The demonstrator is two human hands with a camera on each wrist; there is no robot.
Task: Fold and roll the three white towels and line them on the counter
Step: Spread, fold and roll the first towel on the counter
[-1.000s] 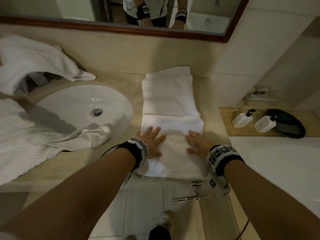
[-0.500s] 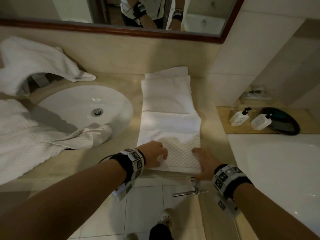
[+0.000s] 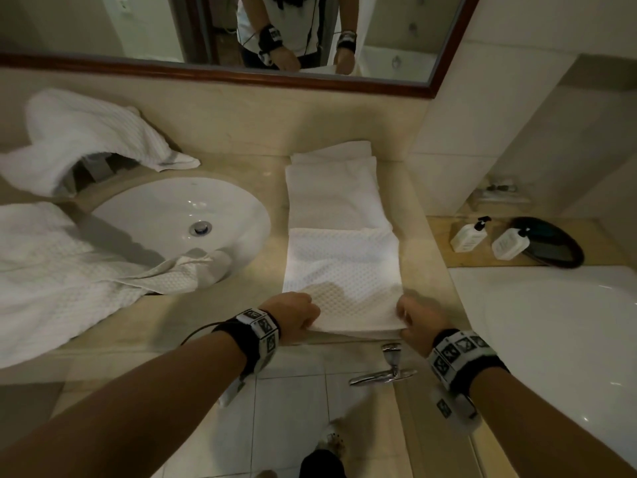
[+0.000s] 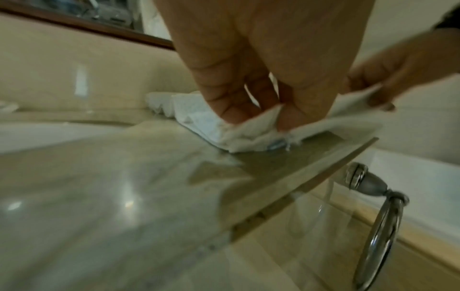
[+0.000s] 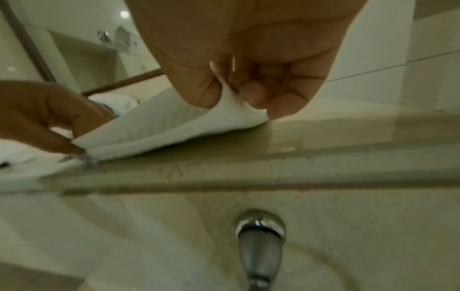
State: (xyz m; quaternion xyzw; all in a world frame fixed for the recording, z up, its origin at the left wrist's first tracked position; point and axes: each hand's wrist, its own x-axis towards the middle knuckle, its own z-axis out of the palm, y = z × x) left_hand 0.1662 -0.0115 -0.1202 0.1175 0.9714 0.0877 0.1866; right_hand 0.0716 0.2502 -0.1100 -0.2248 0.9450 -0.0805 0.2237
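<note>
A white waffle-weave towel (image 3: 339,243) lies folded into a long strip on the beige counter (image 3: 220,305), right of the sink. My left hand (image 3: 298,313) pinches its near left corner (image 4: 254,126), and my right hand (image 3: 415,317) pinches its near right corner (image 5: 236,110). Both corners are raised slightly off the counter at its front edge. A second white towel (image 3: 51,270) sprawls over the counter's left side, with one end in the sink. A third white towel (image 3: 86,132) is heaped at the back left.
The round white sink (image 3: 179,222) is set in the counter's left half. A chrome towel ring (image 3: 386,370) hangs below the counter edge. To the right are a bathtub (image 3: 551,339), two white pump bottles (image 3: 468,236) and a dark oval tray (image 3: 551,243). A mirror (image 3: 310,29) hangs above.
Both hands slid back from lying flat on the towel to its near end. They now pinch the two near corners and have lifted that edge.
</note>
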